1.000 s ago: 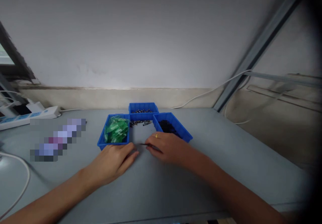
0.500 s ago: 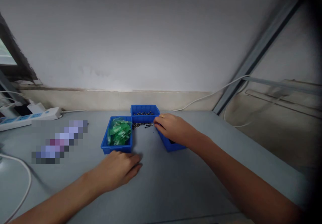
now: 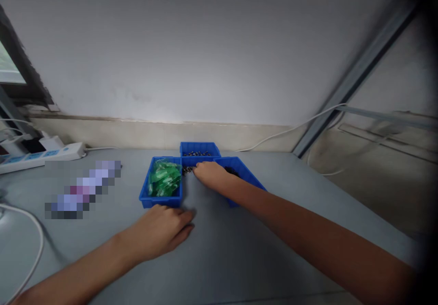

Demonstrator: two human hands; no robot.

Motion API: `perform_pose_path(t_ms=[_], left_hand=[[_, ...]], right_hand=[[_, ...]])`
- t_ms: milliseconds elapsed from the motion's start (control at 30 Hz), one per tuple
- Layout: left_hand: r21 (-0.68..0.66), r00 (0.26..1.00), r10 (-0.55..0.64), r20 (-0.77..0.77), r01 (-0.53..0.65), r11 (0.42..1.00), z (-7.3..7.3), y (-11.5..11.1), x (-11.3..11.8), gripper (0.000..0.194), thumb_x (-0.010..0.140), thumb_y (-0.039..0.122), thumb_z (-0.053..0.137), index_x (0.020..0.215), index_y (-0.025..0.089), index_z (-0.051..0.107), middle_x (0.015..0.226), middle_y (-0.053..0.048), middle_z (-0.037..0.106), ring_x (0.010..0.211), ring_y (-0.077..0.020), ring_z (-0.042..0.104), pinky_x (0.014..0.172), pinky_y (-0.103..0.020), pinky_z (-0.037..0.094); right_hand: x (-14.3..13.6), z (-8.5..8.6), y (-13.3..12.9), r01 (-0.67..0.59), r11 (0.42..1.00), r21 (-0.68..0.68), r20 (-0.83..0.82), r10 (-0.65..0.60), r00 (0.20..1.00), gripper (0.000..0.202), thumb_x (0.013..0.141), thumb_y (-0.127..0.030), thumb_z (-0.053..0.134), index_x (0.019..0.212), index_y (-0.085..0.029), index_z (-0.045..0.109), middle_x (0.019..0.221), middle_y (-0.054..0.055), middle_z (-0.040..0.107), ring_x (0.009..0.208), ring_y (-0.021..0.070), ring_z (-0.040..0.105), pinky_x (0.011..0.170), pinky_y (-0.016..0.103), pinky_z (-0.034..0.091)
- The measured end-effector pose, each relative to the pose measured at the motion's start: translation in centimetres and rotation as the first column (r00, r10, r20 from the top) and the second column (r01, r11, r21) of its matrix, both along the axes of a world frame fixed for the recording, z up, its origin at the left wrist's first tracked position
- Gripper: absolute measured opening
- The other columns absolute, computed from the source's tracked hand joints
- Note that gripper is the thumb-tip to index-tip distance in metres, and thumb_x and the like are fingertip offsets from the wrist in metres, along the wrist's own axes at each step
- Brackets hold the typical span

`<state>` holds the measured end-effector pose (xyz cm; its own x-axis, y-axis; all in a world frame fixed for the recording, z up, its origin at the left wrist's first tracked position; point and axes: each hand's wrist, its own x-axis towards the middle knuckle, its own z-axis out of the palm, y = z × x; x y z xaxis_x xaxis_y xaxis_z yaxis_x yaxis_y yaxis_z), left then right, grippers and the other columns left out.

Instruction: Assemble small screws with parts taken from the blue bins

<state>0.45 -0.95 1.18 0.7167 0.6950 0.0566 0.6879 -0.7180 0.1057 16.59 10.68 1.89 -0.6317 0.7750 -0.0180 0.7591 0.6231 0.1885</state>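
Note:
My left hand (image 3: 166, 226) rests on the table just in front of a blue bin (image 3: 160, 202) filled with green plastic packets (image 3: 165, 178). Its fingers are curled, with thumb and forefinger close together; whatever they hold, if anything, is hidden. Farther out, my right hand (image 3: 210, 173) reaches down to a small pile of loose screws (image 3: 187, 170), fingers bent together at the pile's right side. Its fingertips are too small and covered to show a screw between them. The right forearm crosses over another blue bin (image 3: 248, 177) with dark pieces (image 3: 232, 171) inside.
A third blue bin (image 3: 200, 149) with small metal parts stands at the back by the wall. To the left lie a pixelated object (image 3: 85, 188), a white power strip (image 3: 44, 155) and a white cable (image 3: 37, 236). A metal post (image 3: 356, 72) rises at the right.
My right hand has moved left from above the right bin to the loose screws, uncovering the dark pieces. The left hand stays in place. The view has shifted slightly.

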Motion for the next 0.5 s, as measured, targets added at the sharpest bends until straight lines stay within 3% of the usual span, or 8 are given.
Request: perform_pose_path(t_ms=[133,267,400,433,500], left_hand=[[-0.021,1.000,0.003,0.005,-0.003,1.000,-0.1,0.0,0.0,0.019,0.090,0.027,0.036,0.083,0.018,0.051,0.073,-0.001,0.061,0.063,-0.0158,0.059,0.053,-0.025,0.038],[-0.039,1.000,0.003,0.013,-0.002,0.999,-0.1,0.1,0.2,0.020,0.091,0.027,0.036,0.085,0.019,0.053,0.073,-0.001,0.061,0.065,-0.0160,0.059,0.055,-0.025,0.039],[-0.043,0.997,0.080,0.008,-0.079,0.996,-0.2,0.2,0.4,0.026,0.091,0.029,0.034,0.081,0.018,0.056,0.070,-0.003,0.061,0.063,-0.0172,0.059,0.055,-0.026,0.041],[-0.045,0.995,0.102,0.011,-0.101,0.994,-0.3,0.1,0.5,0.027,0.091,0.030,0.034,0.081,0.018,0.056,0.070,-0.003,0.061,0.063,-0.0174,0.059,0.056,-0.026,0.041],[-0.055,0.991,0.126,0.037,-0.123,0.991,-0.4,0.1,0.6,0.029,0.090,0.031,0.035,0.081,0.016,0.058,0.070,-0.004,0.062,0.065,-0.0172,0.060,0.057,-0.026,0.042]], right_hand=[[-0.2,0.0,-0.5,-0.008,1.000,-0.021,-0.007,0.008,1.000,0.021,0.087,-0.028,0.048,0.101,-0.016,0.056,0.102,0.006,0.057,0.086,0.0159,0.057,0.074,0.034,0.048],[0.1,0.8,-2.2,-0.094,0.995,-0.016,-0.094,0.092,0.991,0.019,0.083,-0.007,0.043,0.090,-0.011,0.061,0.090,0.012,0.061,0.084,0.0205,0.057,0.073,0.033,0.045],[1.3,1.7,-5.2,-0.193,0.980,0.039,-0.259,0.196,0.946,0.021,0.083,-0.012,0.041,0.099,-0.013,0.056,0.097,0.010,0.057,0.094,0.0195,0.051,0.081,0.031,0.040],[1.7,1.6,-6.0,-0.178,0.982,0.060,-0.390,0.187,0.902,0.022,0.084,-0.013,0.041,0.100,-0.014,0.055,0.094,0.008,0.057,0.089,0.0171,0.052,0.079,0.030,0.040],[2.2,1.1,-7.4,-0.260,0.965,0.033,-0.486,0.243,0.840,0.018,0.083,-0.015,0.042,0.094,-0.014,0.057,0.086,0.006,0.057,0.080,0.0148,0.053,0.073,0.027,0.041]])
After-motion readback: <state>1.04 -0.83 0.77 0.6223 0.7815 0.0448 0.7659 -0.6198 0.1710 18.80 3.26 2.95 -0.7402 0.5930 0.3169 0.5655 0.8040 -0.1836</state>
